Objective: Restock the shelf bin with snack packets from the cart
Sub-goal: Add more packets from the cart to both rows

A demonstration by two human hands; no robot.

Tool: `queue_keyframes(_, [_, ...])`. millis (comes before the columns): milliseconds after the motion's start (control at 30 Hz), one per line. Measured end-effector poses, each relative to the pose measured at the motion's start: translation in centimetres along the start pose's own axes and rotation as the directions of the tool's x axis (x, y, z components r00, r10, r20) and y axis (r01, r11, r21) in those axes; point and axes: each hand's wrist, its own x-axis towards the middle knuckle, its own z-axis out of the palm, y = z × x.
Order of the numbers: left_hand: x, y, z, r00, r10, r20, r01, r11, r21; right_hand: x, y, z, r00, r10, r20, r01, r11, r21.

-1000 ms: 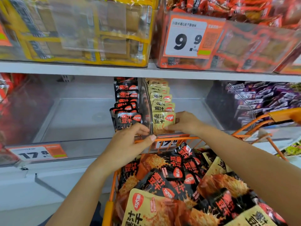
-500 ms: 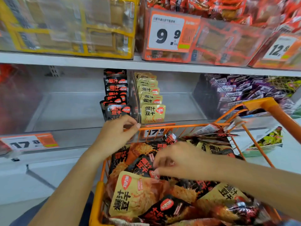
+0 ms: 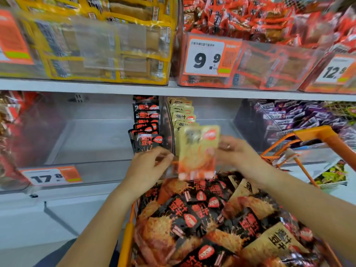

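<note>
**Snack packet held at the front of the shelf bin**

Snack packet [image 3: 197, 149], yellow and blurred by motion, is held upright by the right hand [image 3: 237, 151], whose fingers are pinched on its right edge. It is seen just in front of the row of yellow packets [image 3: 182, 116] standing in the clear shelf bin [image 3: 217, 130], above the near rim of that bin and above the far end of the cart [image 3: 316, 132].

The left hand [image 3: 149, 166] is placed at the near edge of the neighbouring bin, its fingers curled beside the front black packet [image 3: 149, 141] of a second row. Whether that packet is actually gripped cannot be told; the fingertips are seen just below it. A clear divider [image 3: 167, 122] is set between the black row and the yellow row.

The orange cart is filled with a loose heap of black and yellow packets [image 3: 212, 218], lying near the viewer, below both forearms.

A price tag reading 17.8 [image 3: 51, 176] is fixed to the shelf edge at the left. On the shelf above, a bin of yellow-wrapped goods [image 3: 92, 45] is seen at the left and a bin of red-wrapped goods [image 3: 260, 22] at the right, with a tag reading 9.9 [image 3: 207, 56]. Purple packets [image 3: 292, 116] are stacked at the right of the middle shelf.
</note>
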Motion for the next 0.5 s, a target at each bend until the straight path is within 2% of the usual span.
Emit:
queue_keyframes(100, [0.0,0.1,0.1,1.000,-0.008,-0.001,0.008,1.000,-0.016,2.6,0.3,-2.7,0.966,-0.032,-0.255,0.030,1.000,-0.008])
queue_keyframes(167, [0.0,0.2,0.1,1.000,-0.007,0.004,0.007,1.000,-0.015,4.3,0.8,-3.1,0.952,-0.043,-0.302,0.028,0.998,-0.056])
queue_keyframes(233, [0.0,0.2,0.0,1.000,-0.001,0.011,0.001,1.000,-0.009,5.7,1.7,-2.9,0.961,-0.052,-0.272,0.019,0.992,-0.123])
queue_keyframes(367, [0.1,0.0,-0.1,0.999,0.009,0.031,-0.010,1.000,0.021,7.1,3.6,-1.4,0.992,-0.016,-0.123,-0.020,0.957,-0.288])
queue_keyframes(500, [0.1,-0.2,0.1,1.000,0.026,0.004,-0.027,0.998,0.060,7.8,5.2,-0.3,0.999,0.020,-0.045,-0.043,0.793,-0.607])
